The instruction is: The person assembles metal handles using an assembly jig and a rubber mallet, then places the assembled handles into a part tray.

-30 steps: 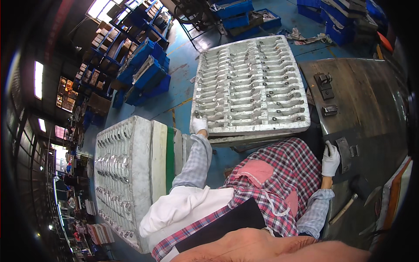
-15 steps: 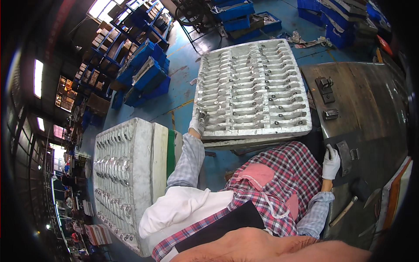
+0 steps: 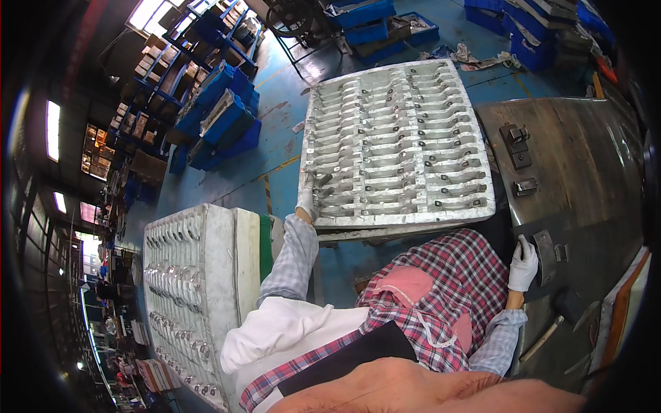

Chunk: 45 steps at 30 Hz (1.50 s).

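A white foam tray (image 3: 398,224) holds rows of curved silvery metal brackets (image 3: 458,176). My left hand (image 3: 307,198), in a white glove, is at the tray's near left corner, its fingers closed round the end of a metal bracket (image 3: 323,180) there. On the dark workbench at the right lies my gloved right hand (image 3: 523,266). Its fingers reach forward, slightly bent, beside a small metal fixture plate (image 3: 544,257); nothing shows in them.
Another foam tray (image 3: 219,258) of similar parts stands at left. The workbench (image 3: 571,165) bears a clamp block (image 3: 515,144), a small metal block (image 3: 526,186) and a hammer (image 3: 544,339). Blue crates (image 3: 231,127) are stacked on the floor beyond.
The view has shifted a little. My left hand stays at the tray's near left corner, and my right hand's fingers are slightly more bent beside the fixture.
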Motion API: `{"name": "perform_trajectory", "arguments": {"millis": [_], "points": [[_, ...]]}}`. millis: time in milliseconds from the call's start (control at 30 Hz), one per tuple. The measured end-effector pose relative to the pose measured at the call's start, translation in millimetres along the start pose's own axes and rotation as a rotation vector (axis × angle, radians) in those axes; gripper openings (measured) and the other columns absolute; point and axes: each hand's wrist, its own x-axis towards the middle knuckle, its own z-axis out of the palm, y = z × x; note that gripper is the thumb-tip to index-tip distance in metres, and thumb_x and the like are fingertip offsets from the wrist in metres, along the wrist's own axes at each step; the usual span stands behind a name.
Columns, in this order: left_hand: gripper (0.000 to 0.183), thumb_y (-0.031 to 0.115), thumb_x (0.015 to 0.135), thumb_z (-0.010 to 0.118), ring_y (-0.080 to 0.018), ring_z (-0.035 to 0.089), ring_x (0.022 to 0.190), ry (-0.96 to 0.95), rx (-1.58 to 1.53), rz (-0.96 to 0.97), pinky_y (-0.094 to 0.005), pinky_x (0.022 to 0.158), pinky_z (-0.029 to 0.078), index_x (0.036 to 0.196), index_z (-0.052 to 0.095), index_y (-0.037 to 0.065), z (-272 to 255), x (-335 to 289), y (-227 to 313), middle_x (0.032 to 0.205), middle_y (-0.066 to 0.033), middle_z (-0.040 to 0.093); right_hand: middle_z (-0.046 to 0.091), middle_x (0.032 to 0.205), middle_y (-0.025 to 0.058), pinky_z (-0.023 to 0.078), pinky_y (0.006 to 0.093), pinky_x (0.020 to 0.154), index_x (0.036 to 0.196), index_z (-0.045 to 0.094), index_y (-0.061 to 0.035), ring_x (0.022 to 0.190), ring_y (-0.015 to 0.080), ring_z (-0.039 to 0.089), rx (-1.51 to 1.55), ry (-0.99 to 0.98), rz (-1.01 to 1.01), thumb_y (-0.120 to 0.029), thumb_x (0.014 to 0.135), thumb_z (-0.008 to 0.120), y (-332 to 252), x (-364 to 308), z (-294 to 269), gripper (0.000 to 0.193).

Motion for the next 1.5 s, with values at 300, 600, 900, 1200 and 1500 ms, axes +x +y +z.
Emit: {"name": "perform_trajectory", "arguments": {"millis": [300,600,900,1200,1500], "points": [[0.040,0.036,0.095,0.051,-0.0092,0.046,0.041,0.492,0.068,0.280,-0.0230,0.032,0.037,0.126,0.046,0.011,0,8,-16,0.082,-0.0095,0.070,0.063,0.090,0.0097,0.047,0.0392,0.069,0.106,0.064,-0.0138,0.079,0.0297,0.060,-0.033,0.027,-0.008,-0.005,0.084,0.062,-1,-1,2,0.024],[0.052,0.045,0.093,0.050,-0.0098,0.046,0.043,0.465,0.324,0.156,-0.0244,0.034,0.039,0.136,0.037,0.019,17,4,-2,0.078,-0.0031,0.067,0.062,0.090,0.0094,0.047,0.0390,0.069,0.105,0.064,-0.0136,0.080,0.0294,0.060,-0.024,0.027,0.017,-0.006,0.084,0.062,-1,-3,2,0.023],[0.061,0.057,0.081,0.062,-0.0141,0.049,0.051,0.234,0.353,-0.150,-0.0321,0.042,0.040,0.130,0.047,0.023,-21,31,-1,0.074,-0.0015,0.058,0.063,0.090,0.0097,0.047,0.0390,0.071,0.106,0.064,-0.0129,0.080,0.0294,0.060,-0.024,0.035,0.011,-0.006,0.084,0.062,-1,-3,3,0.023],[0.044,0.048,0.084,0.063,-0.0140,0.051,0.052,0.247,0.526,-0.029,-0.0268,0.045,0.043,0.115,0.062,0.017,20,2,16,0.084,-0.0038,0.064,0.063,0.089,0.0099,0.047,0.0394,0.071,0.105,0.064,-0.0139,0.080,0.0300,0.060,-0.042,0.060,0.014,-0.006,0.084,0.062,-2,-3,4,0.023],[0.035,0.036,0.083,0.067,-0.0111,0.052,0.049,0.385,0.349,0.153,-0.0271,0.043,0.039,0.109,0.065,0.012,36,8,-3,0.078,-0.0064,0.070,0.062,0.088,0.0097,0.047,0.0398,0.070,0.106,0.063,-0.0133,0.080,0.0300,0.060,-0.050,0.064,0.024,-0.006,0.084,0.061,-3,-2,8,0.023]]}}
